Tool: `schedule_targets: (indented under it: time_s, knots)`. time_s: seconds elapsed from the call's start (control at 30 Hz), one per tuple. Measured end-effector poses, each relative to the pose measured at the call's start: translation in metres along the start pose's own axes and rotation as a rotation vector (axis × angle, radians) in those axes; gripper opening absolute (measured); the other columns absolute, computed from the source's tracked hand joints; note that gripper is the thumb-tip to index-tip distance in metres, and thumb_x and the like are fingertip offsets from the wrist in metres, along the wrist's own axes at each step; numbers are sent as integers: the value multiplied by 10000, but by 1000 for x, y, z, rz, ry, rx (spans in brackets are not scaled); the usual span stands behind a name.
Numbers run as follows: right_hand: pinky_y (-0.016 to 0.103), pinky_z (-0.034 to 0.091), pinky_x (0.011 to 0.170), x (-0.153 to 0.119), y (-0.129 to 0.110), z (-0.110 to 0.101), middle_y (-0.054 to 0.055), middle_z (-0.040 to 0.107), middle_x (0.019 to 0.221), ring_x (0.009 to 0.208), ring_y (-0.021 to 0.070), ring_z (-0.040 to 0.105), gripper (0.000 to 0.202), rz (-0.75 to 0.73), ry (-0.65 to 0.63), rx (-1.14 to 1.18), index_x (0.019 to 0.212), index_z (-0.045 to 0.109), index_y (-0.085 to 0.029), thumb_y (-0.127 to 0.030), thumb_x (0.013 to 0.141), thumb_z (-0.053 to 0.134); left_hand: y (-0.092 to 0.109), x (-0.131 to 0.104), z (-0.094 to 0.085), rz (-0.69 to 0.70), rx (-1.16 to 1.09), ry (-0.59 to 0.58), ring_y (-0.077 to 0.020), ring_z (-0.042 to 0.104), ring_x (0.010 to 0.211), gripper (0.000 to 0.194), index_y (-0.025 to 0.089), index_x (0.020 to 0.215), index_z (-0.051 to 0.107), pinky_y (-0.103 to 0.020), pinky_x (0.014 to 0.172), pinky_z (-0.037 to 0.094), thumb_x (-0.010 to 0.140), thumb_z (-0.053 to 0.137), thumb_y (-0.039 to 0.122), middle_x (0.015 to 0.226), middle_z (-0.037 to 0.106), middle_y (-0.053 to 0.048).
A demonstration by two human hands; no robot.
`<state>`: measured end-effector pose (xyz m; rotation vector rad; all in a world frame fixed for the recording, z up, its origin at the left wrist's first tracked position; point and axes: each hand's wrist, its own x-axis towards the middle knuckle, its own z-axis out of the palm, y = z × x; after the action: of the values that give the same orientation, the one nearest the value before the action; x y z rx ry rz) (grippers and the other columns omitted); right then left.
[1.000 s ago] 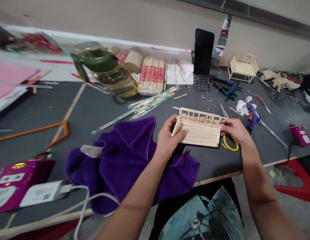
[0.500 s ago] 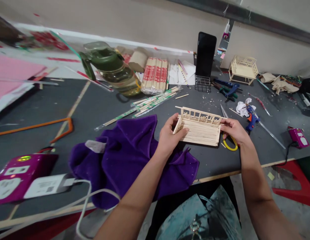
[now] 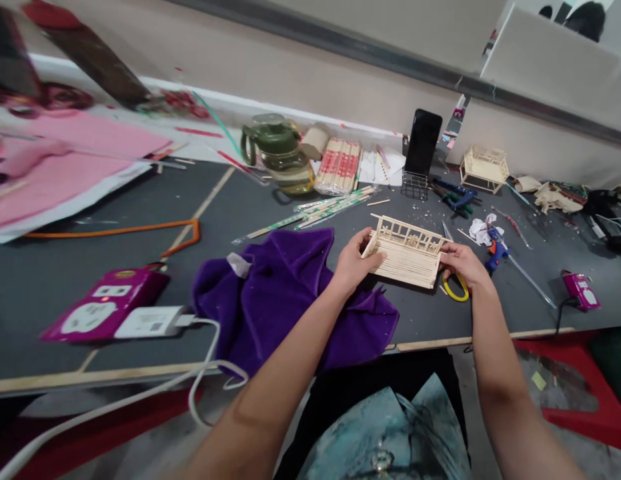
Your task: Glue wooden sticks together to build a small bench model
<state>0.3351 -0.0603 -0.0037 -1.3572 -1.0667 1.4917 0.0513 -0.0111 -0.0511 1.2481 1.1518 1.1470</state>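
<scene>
Between my two hands is a small model bed frame of thin wooden sticks (image 3: 406, 267), with a slatted base and a railing along its far side. My left hand (image 3: 356, 263) grips its left end, thumb resting over the slats. At the right end, my right hand (image 3: 464, 264) holds the corner with its fingers. Scissors with yellow handles (image 3: 457, 288) lie on the table just under my right hand, partly hidden by it. A purple cloth (image 3: 285, 287) is spread beneath my left forearm.
Wrapped chopsticks (image 3: 335, 207), a green-lidded jug (image 3: 280, 157) and a phone on a wire stand (image 3: 424, 143) are farther back. A similar stick model (image 3: 484, 167) stands at back right, near a blue glue gun (image 3: 497, 253). At left lies a magenta power strip (image 3: 107, 300) with a white cable.
The camera view has swung left, so the table's things appear farther right or lower, with more of the left side showing. Both hands keep their hold on the stick model.
</scene>
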Motion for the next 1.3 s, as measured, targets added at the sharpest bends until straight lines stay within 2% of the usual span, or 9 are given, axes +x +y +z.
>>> schedule_targets:
  time_s: [0.17,0.43,0.63,0.73,0.83,0.97,1.17,1.3]
  knots:
    - [194,521,426,3,1,-1,25,736,695,587,150,685,352,-15,20,10,844,693,-169,-366,628,889,-5,7,1,57,27,-1,-305,666,1128,798,147,1361,624,-459,1053,500,612,828,332,1247,702,-124]
    - [202,508,418,8,3,-2,21,729,674,572,158,684,357,-54,32,-42,860,684,-178,-373,619,863,-8,12,3,76,23,14,-300,661,1118,802,157,1354,614,-461,1057,490,596,816,325,1249,696,-114]
    - [211,458,422,14,4,1,26,732,694,585,161,664,372,-115,86,-76,865,719,-170,-414,615,847,4,8,-1,21,-40,-31,-304,645,1158,855,154,1363,609,-461,1068,480,605,872,451,1298,682,-137]
    - [203,382,413,20,6,1,3,710,665,570,142,618,356,-160,152,-88,882,742,-178,-405,622,829,12,5,-7,-3,-133,-72,-310,655,1141,825,155,1313,650,-453,998,523,618,884,535,1288,694,-152]
    - [203,328,416,26,9,1,-29,664,617,540,120,547,322,-190,211,-97,868,754,-190,-377,614,817,17,3,-11,-36,-197,-114,-273,679,1063,750,171,1246,683,-366,845,564,649,860,589,1233,712,-138]
    - [207,311,428,28,11,2,-32,662,644,537,113,516,315,-202,247,-91,858,749,-201,-366,596,805,20,1,-12,-94,-206,-129,-187,672,919,705,207,1213,671,-240,644,501,659,842,609,1189,705,-90]
    - [215,306,435,25,10,4,-26,663,666,529,112,510,366,-202,260,-75,898,743,-198,-373,582,801,25,-1,-10,-79,-191,-119,-185,656,913,774,202,1211,652,-226,603,467,601,879,621,1194,696,-92]
    - [212,305,431,25,11,3,-32,631,635,532,112,509,347,-197,253,-69,868,741,-189,-381,585,801,29,-3,-11,-115,-205,-88,-175,648,872,816,182,1181,674,-223,602,473,622,795,764,1081,716,-88]
